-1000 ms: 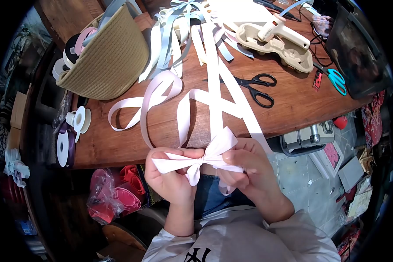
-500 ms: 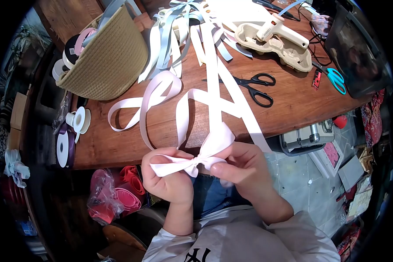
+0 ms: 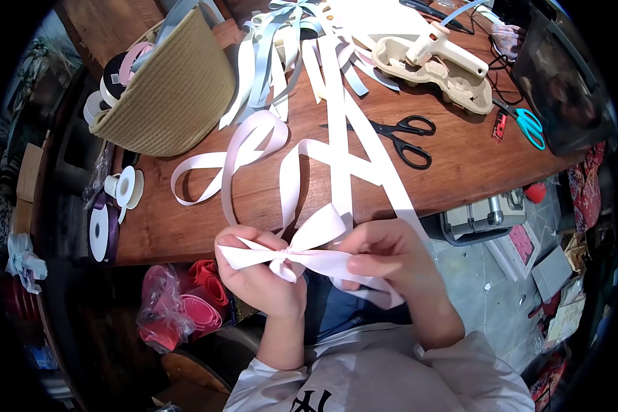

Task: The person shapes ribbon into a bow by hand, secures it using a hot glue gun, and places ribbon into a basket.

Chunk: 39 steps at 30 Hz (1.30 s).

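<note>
A pale pink ribbon bow [image 3: 316, 233] with a knot at its middle is held between my two hands, just off the table's front edge. My left hand [image 3: 261, 275] is closed around the bow's left side, close to the knot. With thumb and fingers, my right hand [image 3: 391, 264] pinches a loop or tail on the right side, whose end hangs below the hand. Long pale ribbon strips [image 3: 340, 137] run from near the bow back across the table. Looser curls of the ribbon [image 3: 237, 154] lie to the left.
Black scissors [image 3: 408, 141] lie beyond my hands on the wooden table [image 3: 165, 237]. A woven basket [image 3: 168, 89] with ribbon spools stands left. Behind are blue and cream ribbons [image 3: 261, 75]. A glue gun [image 3: 453, 51] rests in a cardboard tray [image 3: 460, 96]; teal-handled scissors [image 3: 529, 127] lie right.
The bow and both hands have shifted slightly left. My right hand has moved away from the knot, drawing out the ribbon on the right, and a tail now shows below it.
</note>
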Motion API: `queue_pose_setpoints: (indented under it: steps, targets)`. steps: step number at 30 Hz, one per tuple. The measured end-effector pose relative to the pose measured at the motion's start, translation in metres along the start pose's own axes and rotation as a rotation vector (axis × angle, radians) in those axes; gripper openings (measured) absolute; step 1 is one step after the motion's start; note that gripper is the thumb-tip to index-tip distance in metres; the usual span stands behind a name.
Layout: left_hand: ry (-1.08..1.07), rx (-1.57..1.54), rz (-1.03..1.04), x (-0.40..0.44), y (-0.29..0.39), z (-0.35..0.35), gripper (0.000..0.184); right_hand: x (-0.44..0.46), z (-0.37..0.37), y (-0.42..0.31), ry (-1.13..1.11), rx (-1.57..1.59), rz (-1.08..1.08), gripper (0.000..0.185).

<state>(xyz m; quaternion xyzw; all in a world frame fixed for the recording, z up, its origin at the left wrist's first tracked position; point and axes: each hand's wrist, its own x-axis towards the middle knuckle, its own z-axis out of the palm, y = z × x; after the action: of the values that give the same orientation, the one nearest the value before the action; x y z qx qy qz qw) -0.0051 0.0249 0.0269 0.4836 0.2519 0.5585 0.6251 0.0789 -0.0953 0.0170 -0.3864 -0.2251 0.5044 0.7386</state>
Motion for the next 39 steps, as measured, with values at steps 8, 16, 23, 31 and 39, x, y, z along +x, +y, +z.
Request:
queue_pose_setpoints:
  steps: [8, 16, 23, 31, 39]
  targets:
    - [-0.018, -0.003, 0.122, 0.007, 0.005, -0.004, 0.027, -0.071, -0.058, -0.056, -0.014, -0.864, 0.087, 0.015]
    - [-0.117, 0.048, 0.205, -0.010, 0.013, 0.014, 0.029, -0.085, -0.018, -0.075, 0.179, -1.634, -0.382, 0.037]
    - [-0.273, 0.039, 0.138, -0.019, 0.019, 0.012, 0.026, -0.024, 0.018, -0.039, 0.247, -0.947, -0.716, 0.043]
    - [-0.344, -0.070, 0.100, -0.019, 0.012, 0.008, 0.028, -0.020, 0.012, -0.025, 0.207, -0.657, -0.733, 0.039]
    - [-0.370, -0.043, 0.066, -0.018, 0.007, 0.007, 0.025, -0.012, 0.010, -0.022, 0.204, -0.574, -0.717, 0.032]
